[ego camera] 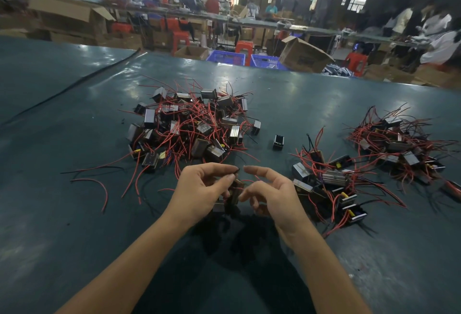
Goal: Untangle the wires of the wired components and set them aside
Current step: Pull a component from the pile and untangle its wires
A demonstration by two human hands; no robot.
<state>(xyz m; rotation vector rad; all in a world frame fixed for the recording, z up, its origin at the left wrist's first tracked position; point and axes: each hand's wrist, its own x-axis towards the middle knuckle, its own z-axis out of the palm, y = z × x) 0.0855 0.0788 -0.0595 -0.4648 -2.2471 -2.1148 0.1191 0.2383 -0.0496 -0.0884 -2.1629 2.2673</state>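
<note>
A dark teal tabletop [74, 226] fills most of the view, its surface shiny under the lights. Behind its far edge lies a workshop floor with open cardboard boxes [303, 55], two blue crates [225, 57], red stools [244, 47] and blurred people at a long bench.

The main pile [192, 126] of wired components sits at the tabletop's middle: small dark and metallic blocks knotted together by red and black wires that stick out on all sides. A far pile [399, 149] lies well to the right, near the tabletop's edge, and a near pile [329, 184] lies just right of the hands, its wires pointing more or less one way.

Both bare forearms reach in from the bottom. The left hand [199, 194] is raised just in front of the main pile, with thumb and forefinger pinched on a black wire end. Below that, a clump [235, 190] of two or so components hangs between the two hands, above the tabletop. The right hand [272, 196] faces the left with its forefinger stretched toward the pinch and its other fingers curled near the clump; whether it grasps a wire cannot be told.

A lone component [278, 142] stands between the main and near piles, apart from both. A loose red wire [99, 189] curves at the left
</note>
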